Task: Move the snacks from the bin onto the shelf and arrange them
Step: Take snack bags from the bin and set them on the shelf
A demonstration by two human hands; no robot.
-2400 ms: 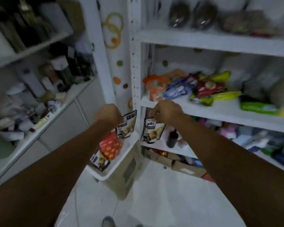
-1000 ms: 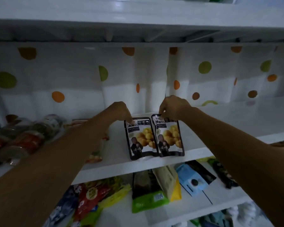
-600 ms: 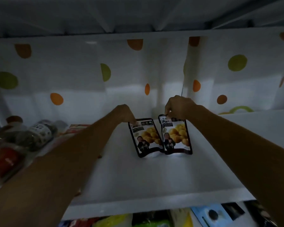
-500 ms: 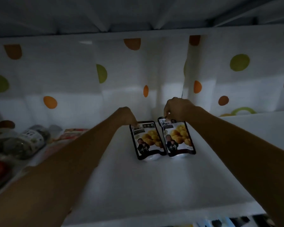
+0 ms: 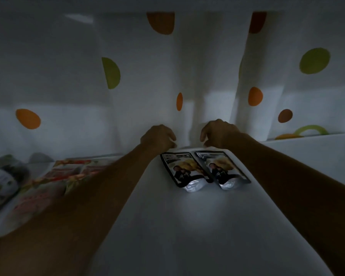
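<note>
two snack pouches [image 5: 204, 169] flat on shelf [image 5: 187, 226]

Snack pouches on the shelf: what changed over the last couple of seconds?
Both pouches went from hanging in the hands beside the bin to lying side by side on the shelf. The left hand and right hand have let go. The dotted backing is unchanged.

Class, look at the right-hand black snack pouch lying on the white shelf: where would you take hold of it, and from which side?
Pinch the right-hand black snack pouch by its flat top seam, coming from behind, where the right hand hovers. It lies face-up on the white shelf, and its silvery bottom gusset looks bulgier.
</note>
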